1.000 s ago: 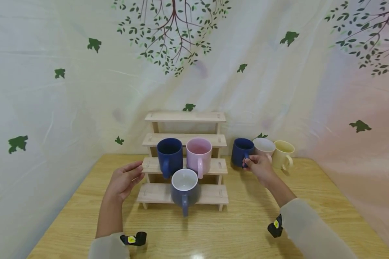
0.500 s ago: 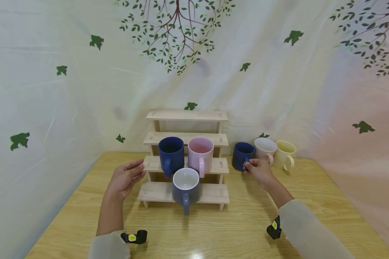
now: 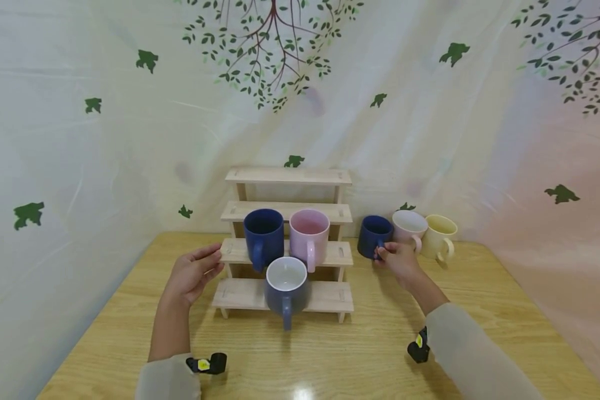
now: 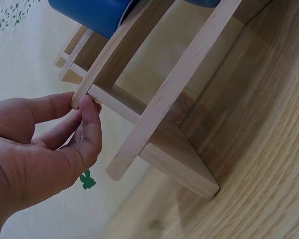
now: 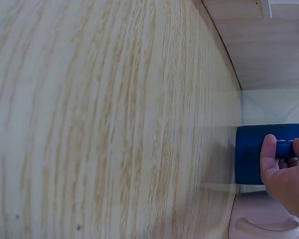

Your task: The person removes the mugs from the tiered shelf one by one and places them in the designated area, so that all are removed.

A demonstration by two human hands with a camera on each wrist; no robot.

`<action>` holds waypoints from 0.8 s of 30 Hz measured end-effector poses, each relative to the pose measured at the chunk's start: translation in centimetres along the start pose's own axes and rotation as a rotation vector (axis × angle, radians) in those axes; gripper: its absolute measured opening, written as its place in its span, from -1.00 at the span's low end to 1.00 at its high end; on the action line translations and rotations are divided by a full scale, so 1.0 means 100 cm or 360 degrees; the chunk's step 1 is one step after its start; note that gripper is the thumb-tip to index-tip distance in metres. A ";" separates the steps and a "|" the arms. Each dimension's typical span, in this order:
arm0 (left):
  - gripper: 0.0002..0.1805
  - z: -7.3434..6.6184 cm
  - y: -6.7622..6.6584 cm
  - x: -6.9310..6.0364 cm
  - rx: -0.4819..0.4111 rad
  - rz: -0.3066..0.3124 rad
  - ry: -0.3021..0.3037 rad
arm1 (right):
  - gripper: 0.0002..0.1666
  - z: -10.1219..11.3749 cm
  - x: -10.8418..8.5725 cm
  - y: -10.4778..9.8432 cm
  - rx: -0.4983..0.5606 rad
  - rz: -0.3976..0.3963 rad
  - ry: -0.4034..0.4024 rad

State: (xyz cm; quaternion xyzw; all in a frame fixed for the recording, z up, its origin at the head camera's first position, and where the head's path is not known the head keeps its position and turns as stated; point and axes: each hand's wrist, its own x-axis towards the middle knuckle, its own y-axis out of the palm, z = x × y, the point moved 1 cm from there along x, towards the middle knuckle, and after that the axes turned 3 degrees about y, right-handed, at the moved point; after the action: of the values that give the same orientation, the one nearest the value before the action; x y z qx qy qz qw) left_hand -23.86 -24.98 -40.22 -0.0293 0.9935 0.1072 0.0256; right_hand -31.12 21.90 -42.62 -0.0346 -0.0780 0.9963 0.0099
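My left hand [image 3: 190, 276] pinches the left end of the second step from the bottom of a wooden tiered stand [image 3: 330, 297]; the left wrist view shows thumb and fingers at the plank's tip. My right hand [image 3: 401, 264] holds the handle of a dark blue mug [image 5: 249, 154], which stands on the table right of the stand. On the stand are another dark blue mug [image 3: 263, 236] and a pink mug [image 3: 309, 233], side by side on the second step. A grey-blue mug with a white inside [image 3: 286, 294] sits on the lowest step, handle toward me.
Right of the held mug stand a pale pink mug with a white inside [image 3: 409, 225] and a yellow mug [image 3: 437, 241], close together. A patterned cloth [image 3: 180, 139] hangs behind the wooden table [image 3: 380, 344]. The stand's upper two steps rise toward the cloth.
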 end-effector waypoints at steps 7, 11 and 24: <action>-0.45 -0.001 0.001 -0.001 0.0008 -0.0012 -0.0011 | -0.73 0.000 0.004 0.001 0.0000 -0.0048 0.0021; -0.45 -0.001 0.001 -0.001 0.0008 -0.0021 -0.0014 | -0.73 0.004 0.004 0.003 -0.0016 -0.0053 0.0029; -0.45 0.000 0.000 -0.001 0.0020 -0.0006 0.0004 | -0.64 0.018 -0.003 -0.012 -0.0406 -0.0094 -0.0136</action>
State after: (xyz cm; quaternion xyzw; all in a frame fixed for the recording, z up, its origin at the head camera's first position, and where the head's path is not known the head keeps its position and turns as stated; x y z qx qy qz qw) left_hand -23.73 -24.94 -40.19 -0.0312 0.9941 0.1007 0.0246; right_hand -30.95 22.85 -40.65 0.0091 -0.2054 0.9781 0.0315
